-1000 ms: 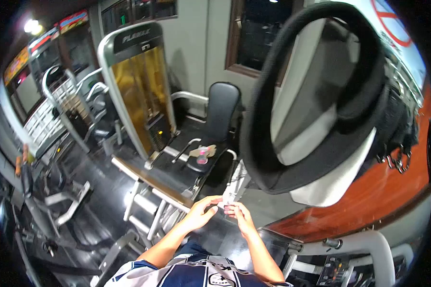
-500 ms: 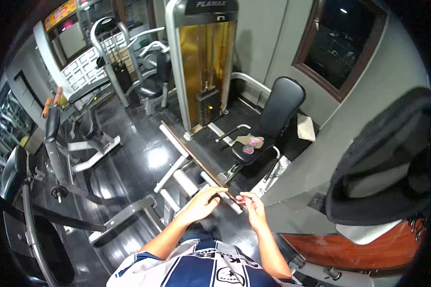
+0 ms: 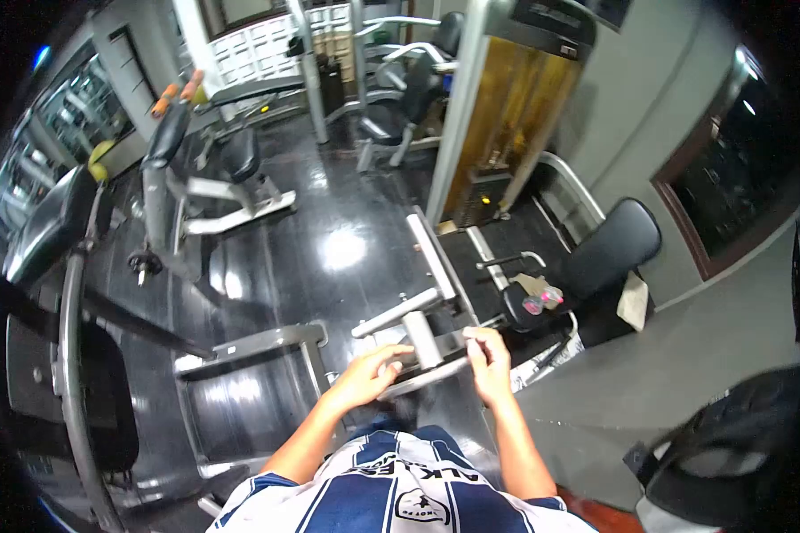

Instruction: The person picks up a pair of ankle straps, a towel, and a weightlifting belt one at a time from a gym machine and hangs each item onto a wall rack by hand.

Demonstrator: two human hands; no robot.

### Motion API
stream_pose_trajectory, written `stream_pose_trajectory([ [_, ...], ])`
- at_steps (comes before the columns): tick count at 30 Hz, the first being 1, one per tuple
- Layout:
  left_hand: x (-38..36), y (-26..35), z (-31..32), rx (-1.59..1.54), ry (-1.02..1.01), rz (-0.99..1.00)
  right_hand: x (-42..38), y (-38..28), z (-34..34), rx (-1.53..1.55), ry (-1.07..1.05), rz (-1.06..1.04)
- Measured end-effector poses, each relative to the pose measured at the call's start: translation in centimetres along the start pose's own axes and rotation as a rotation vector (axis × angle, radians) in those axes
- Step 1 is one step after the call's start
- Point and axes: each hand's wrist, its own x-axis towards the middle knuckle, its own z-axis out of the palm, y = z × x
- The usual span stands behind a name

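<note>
Left hand (image 3: 367,373): raised in front of the chest, fingers curled loosely, tips toward the right hand; whether the grip has hold of anything cannot be told.
Right hand (image 3: 489,362): level with the left, thumb and fingers bent close together as in a pinch; anything pinched there too small and blurred to make out, so this grip's hold cannot be told either.
Gap between hands: narrow, not touching.
Grey padded bar (image 3: 422,338): seen through that gap, just beyond both grips, part of the machine frame straight ahead; contact with either hand unclear.
Machine frame (image 3: 436,266): pale metal rail running away from the grips toward the weight stack.
Weight stack (image 3: 507,115): far ahead and a little right of the right grip, amber panel in a grey upright housing.
Black seat (image 3: 609,258): right of and beyond the right grip, backrest tilted; small pink-and-tan items (image 3: 538,296) on the seat pad, not identifiable.
Paper sheet (image 3: 633,302): propped just beside the seat, on its far side from the grips.
Floor (image 3: 329,222): dark, glossy, bright lamp glare ahead of the left grip.
Bench machines (image 3: 187,178): well left of and beyond the left grip, black pads, grey frames, orange-ended rollers.
Jersey (image 3: 400,484): blue and white stripes, directly below both grips.
Dark padded object (image 3: 729,444): low and well right of the right grip.
</note>
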Motion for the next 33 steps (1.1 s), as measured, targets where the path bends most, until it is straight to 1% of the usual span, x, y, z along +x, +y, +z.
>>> stream_pose_trajectory([
  [1,-0.8,-1.3,-0.8,0.038,0.095,0.039,1.6,-0.5,0.1,-0.074,-0.027,-0.059],
  [3,-2.8,-4.1,-1.8,-0.013,0.256,-0.012,4.3,-0.4,0.6,-0.089,-0.045,-0.100],
  [5,-5.0,-4.1,-3.1,-0.016,0.360,-0.199,6.4,-1.4,1.2,-0.151,-0.131,-0.161],
  [6,-6.1,-3.5,-3.8,0.027,0.407,-0.180,7.3,-1.5,1.8,-0.173,-0.169,-0.190],
  [9,-9.2,-2.8,-5.2,0.024,0.584,-0.245,9.2,-0.5,3.6,-0.325,-0.278,-0.275],
  [10,-10.3,-3.7,-5.4,0.006,0.665,-0.238,9.8,-0.5,4.2,-0.372,-0.314,-0.294],
  [11,-11.6,-4.3,-5.4,0.005,0.739,-0.242,10.1,-0.5,4.7,-0.422,-0.353,-0.307],
  [13,-13.4,-3.4,-5.2,-0.053,0.857,-0.276,10.5,-0.6,5.2,-0.427,-0.477,-0.296],
  [15,-15.5,-2.6,-4.9,-0.001,0.862,-0.321,10.2,-0.9,5.6,-0.517,-0.546,-0.345],
  [16,-16.6,-2.5,-4.7,-0.007,0.916,-0.306,10.4,-0.8,5.4,-0.555,-0.587,-0.362],
  [19,-20.2,-1.6,-4.9,0.010,1.052,-0.284,12.4,0.3,4.9,-0.736,-0.553,-0.391],
  [21,-22.4,-1.1,-4.5,-0.022,1.148,-0.311,14.0,0.7,5.0,-0.758,-0.501,-0.393],
  [23,-24.0,-0.3,-3.8,-0.023,1.188,-0.339,15.0,2.0,5.7,-0.771,-0.507,-0.411],
  [26,-24.5,-0.2,-2.2,-0.079,1.200,-0.364,15.3,2.7,6.7,-0.740,-0.589,-0.362],
  [29,-23.6,-0.4,-1.1,-0.062,1.136,-0.390,15.4,3.7,6.8,-0.732,-0.550,-0.399],
  [31,-23.4,-1.1,-1.1,-0.055,1.052,-0.419,15.2,2.7,6.8,-0.828,-0.519,-0.434],
  [32,-22.9,-1.5,-1.5,-0.053,1.045,-0.414,15.1,2.0,6.9,-0.830,-0.511,-0.429],
  [33,-22.4,-1.9,-2.1,-0.064,1.049,-0.405,14.9,1.0,7.0,-0.897,-0.511,-0.387],
])
